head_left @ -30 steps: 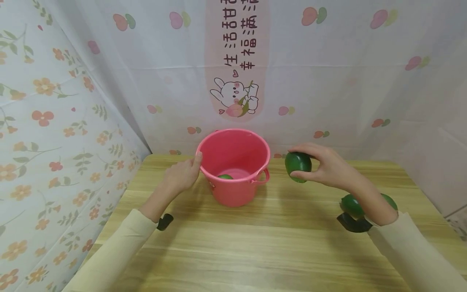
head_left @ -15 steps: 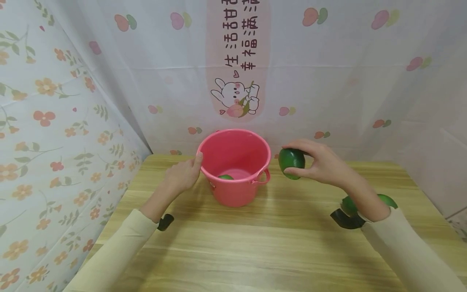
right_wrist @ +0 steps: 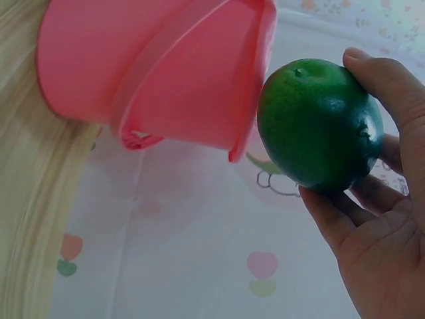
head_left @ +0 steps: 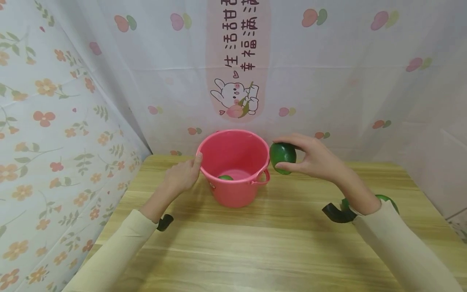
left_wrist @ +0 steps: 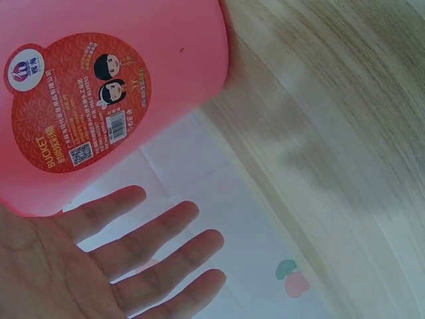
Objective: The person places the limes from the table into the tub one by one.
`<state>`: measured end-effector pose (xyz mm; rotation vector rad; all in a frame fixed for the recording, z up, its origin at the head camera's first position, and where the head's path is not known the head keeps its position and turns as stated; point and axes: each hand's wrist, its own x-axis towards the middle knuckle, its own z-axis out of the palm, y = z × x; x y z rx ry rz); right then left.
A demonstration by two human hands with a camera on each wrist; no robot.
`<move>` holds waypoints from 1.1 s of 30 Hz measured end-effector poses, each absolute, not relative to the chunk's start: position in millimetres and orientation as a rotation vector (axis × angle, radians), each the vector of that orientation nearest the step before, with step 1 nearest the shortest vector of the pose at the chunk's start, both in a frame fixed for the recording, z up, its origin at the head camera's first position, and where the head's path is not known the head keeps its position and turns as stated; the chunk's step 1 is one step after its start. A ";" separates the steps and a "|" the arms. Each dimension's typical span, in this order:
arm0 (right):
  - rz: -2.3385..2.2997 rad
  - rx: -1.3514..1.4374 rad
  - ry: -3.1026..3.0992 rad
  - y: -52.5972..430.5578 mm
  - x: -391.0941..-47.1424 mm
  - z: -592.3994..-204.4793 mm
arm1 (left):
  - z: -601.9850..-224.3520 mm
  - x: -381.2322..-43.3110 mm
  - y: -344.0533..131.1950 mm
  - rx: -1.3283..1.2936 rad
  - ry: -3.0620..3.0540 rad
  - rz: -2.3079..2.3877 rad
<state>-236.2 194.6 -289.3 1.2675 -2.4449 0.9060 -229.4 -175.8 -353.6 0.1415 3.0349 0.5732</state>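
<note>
A pink bucket (head_left: 235, 192) stands at the back of the wooden table. My left hand (head_left: 182, 175) holds its left rim with the thumb over the edge; in the left wrist view the fingers (left_wrist: 166, 229) are straight and spread beside the labelled wall. My right hand (head_left: 315, 158) grips a glossy, rounded green fruit (head_left: 281, 157) between thumb and fingers, in the air just right of the bucket rim. Seen from the right wrist, the fruit (right_wrist: 319, 126) shows a small stem scar. Another green fruit (head_left: 226, 177) lies inside the bucket, mostly hidden by its front wall.
More green fruit (head_left: 387, 199) sits on the right of the table (head_left: 233, 247), partly covered by my right forearm. The bucket's handle (head_left: 264, 177) hangs on its right side. A printed white curtain (head_left: 328, 93) hangs close behind the bucket.
My right hand has carried the green fruit left and slightly up, to the bucket's right rim. The left hand and bucket have stayed in place.
</note>
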 end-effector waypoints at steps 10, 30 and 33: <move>0.973 1.312 -2.425 176.4 -240.9 -280.1 | -353.2 -230.5 -175.7 0.155 3.050 0.569; 1.123 1.275 -2.404 142.0 -246.9 -283.3 | -354.5 -230.2 -176.3 0.155 3.027 0.564; 1.126 1.273 -2.421 138.7 -248.7 -284.9 | -354.1 -230.1 -176.1 0.155 3.034 0.561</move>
